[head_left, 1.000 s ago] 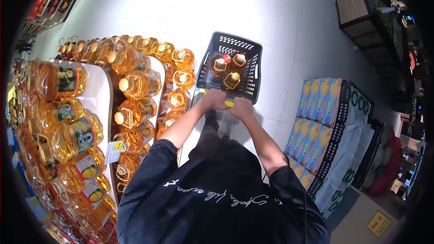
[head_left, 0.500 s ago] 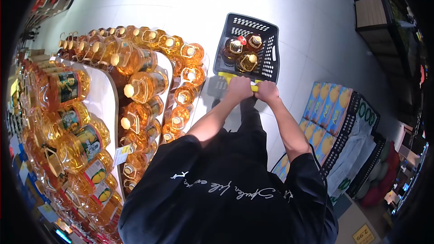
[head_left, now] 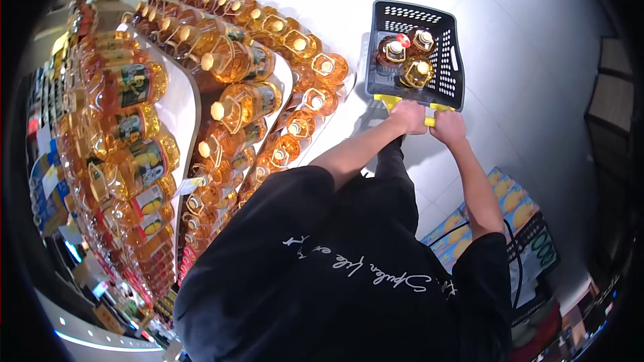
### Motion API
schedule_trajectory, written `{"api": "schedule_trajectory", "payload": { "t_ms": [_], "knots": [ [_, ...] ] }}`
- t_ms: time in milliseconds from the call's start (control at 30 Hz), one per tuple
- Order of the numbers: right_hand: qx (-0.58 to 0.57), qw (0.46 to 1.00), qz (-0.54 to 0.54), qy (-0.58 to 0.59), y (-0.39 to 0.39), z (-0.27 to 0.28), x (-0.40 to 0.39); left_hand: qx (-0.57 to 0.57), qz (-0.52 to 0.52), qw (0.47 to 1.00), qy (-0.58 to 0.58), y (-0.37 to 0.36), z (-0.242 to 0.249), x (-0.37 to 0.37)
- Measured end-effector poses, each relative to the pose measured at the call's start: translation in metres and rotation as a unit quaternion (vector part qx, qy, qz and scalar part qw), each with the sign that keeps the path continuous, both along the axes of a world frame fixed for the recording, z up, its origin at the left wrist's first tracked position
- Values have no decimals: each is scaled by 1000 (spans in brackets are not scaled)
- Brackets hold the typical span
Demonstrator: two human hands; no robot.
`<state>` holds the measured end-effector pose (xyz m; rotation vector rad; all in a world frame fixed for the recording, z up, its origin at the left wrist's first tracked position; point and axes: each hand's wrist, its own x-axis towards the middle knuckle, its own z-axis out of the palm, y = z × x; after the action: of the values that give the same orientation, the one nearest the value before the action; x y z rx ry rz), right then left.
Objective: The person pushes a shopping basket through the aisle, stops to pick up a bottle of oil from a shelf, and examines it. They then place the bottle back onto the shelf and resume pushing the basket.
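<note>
Ahead of me is a dark grey perforated shopping basket (head_left: pixel 448 100) with a yellow handle (head_left: pixel 429 121) on its near side. Both of my hands are closed around that handle, side by side: my left hand (head_left: pixel 408 118) on its left part, my right hand (head_left: pixel 448 126) on its right end. Inside the basket three large capped bottles stand upright: a dark one (head_left: pixel 390 53) with a red tag, another dark one (head_left: pixel 424 41) behind it, and a golden oil bottle (head_left: pixel 417 74) nearest me.
To my left, a tiered display shelf (head_left: pixel 180 104) carries rows of large oil bottles (head_left: pixel 245 104), with a price tag (head_left: pixel 191 186) on its edge. Stacked cartons (head_left: pixel 513 194) with yellow fruit pictures sit at my right. Pale tiled floor (head_left: pixel 523 94) lies around the basket.
The basket and both hands have shifted right and slightly up in view. The oil display now fills more of the left side, and the cartons sit lower. Both hands keep their hold.
</note>
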<state>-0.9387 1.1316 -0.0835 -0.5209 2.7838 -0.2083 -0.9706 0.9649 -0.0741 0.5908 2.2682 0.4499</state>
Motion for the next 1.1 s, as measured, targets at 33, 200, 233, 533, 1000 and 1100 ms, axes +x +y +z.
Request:
{"api": "schedule_trajectory", "payload": {
  "t_ms": [33, 200, 233, 533, 1000, 1100],
  "knots": [
    [2, 1000, 9, 3, 6, -3, -13, 5, 8, 1000, -5, 4, -1, -10],
    [18, 998, 56, 7, 28, -10, -80, 9, 33, 997, -67, 21, 4, -66],
    [20, 998, 59, 8, 28, -8, -93, 16, 38, 997, -65, 22, 2, -75],
    [28, 994, 99, 31, 29, -3, -187, 46, 48, 997, -28, 25, -5, -151],
    [73, 981, 174, -43, 9, 16, -311, 101, 89, 990, 33, 5, 1, -244],
    [58, 979, 193, -19, 8, 6, -334, 105, 113, 986, 66, 1, 5, -261]
  ]
}}
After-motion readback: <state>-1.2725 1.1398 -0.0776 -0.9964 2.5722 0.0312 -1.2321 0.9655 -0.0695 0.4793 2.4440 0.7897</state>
